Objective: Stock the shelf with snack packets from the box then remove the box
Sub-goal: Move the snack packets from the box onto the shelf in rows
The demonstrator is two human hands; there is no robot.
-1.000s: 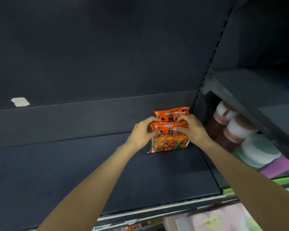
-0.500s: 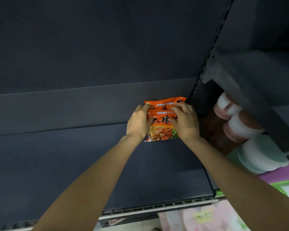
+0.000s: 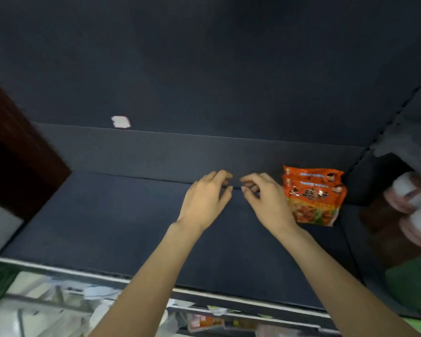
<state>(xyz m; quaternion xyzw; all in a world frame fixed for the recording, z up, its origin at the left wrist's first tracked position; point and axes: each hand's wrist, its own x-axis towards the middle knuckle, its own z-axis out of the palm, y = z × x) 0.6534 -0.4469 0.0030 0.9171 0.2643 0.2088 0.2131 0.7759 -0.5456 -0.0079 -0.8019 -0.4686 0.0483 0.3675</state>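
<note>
Two orange snack packets (image 3: 314, 195) stand one behind the other at the back right corner of the dark shelf (image 3: 131, 227), leaning against its rear wall. My right hand (image 3: 263, 198) hovers just left of them, fingers curled and apart, holding nothing. My left hand (image 3: 207, 198) is beside it, further left, also empty with loose fingers. Both hands are above the bare shelf board. The box is not in view.
White-lidded jars (image 3: 408, 198) fill the neighbouring bay on the right, behind a slotted upright (image 3: 365, 154). A white sticker (image 3: 120, 122) sits on the back panel. A dark red-brown post (image 3: 15, 154) stands at the left. Blurred goods (image 3: 204, 322) show below the shelf's front edge.
Both hands have let go of the orange packets and drawn away to the left. The packets stay at the shelf's back right corner. The view has swung left.
</note>
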